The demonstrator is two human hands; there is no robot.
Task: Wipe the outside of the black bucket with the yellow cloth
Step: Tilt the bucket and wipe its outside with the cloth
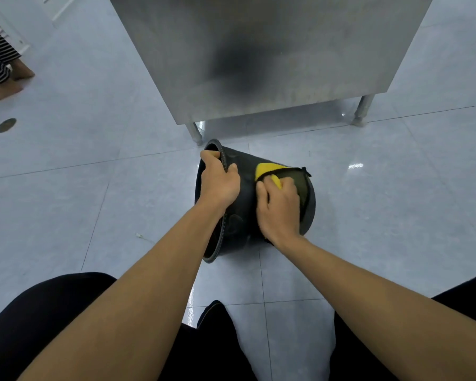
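Note:
The black bucket (246,215) lies on its side on the tiled floor, its open mouth facing left and its base to the right. My left hand (220,179) grips the rim at the top of the mouth, fingers curled over the edge. My right hand (279,210) presses the yellow cloth (267,169) flat against the bucket's outer wall near the base. The cloth has a dark edge and a greenish part that drapes over the base; much of it is hidden under my fingers.
A stainless steel cabinet (272,56) on short legs (195,133) stands just behind the bucket. Another person's bare feet (4,83) are at the far left beside a white unit. A round floor drain (6,125) sits left. My dark-trousered knees (52,325) fill the bottom.

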